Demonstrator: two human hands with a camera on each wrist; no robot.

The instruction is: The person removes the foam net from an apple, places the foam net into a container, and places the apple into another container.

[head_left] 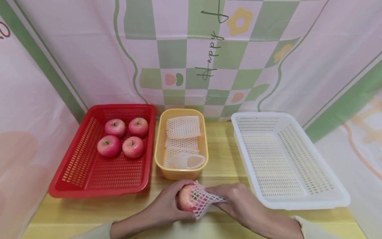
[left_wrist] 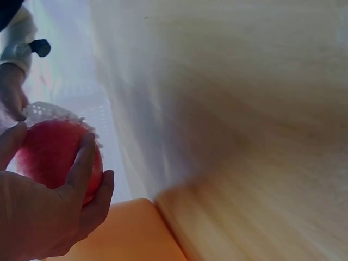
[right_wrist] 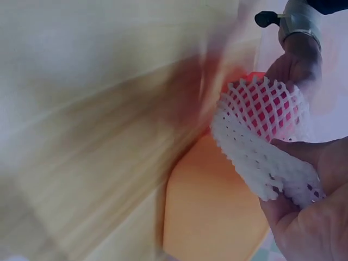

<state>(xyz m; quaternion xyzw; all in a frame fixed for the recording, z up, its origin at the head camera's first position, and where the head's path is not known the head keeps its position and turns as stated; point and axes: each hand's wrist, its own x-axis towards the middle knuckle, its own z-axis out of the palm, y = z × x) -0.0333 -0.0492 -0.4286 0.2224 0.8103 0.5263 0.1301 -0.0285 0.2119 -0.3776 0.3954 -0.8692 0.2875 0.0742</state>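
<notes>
My left hand [head_left: 167,204] grips a red apple [head_left: 185,198] above the table's front part, its fingers bent around the fruit in the left wrist view. A white foam net sleeve [head_left: 204,200] covers the apple's right side. The sleeve's gathered end is pinched between thumb and fingers of my right hand [head_left: 243,205]. In the right wrist view the net [right_wrist: 261,147] spreads over the apple and narrows toward that hand. Just behind both hands stands a yellow bin [head_left: 182,174] with several flat foam nets [head_left: 182,127] inside.
A red basket [head_left: 119,189] at the left holds several apples [head_left: 133,147]. On the right is a white basket [head_left: 301,203] with slotted walls. All stand on a wooden table [head_left: 221,142], and a patterned curtain [head_left: 173,53] hangs behind.
</notes>
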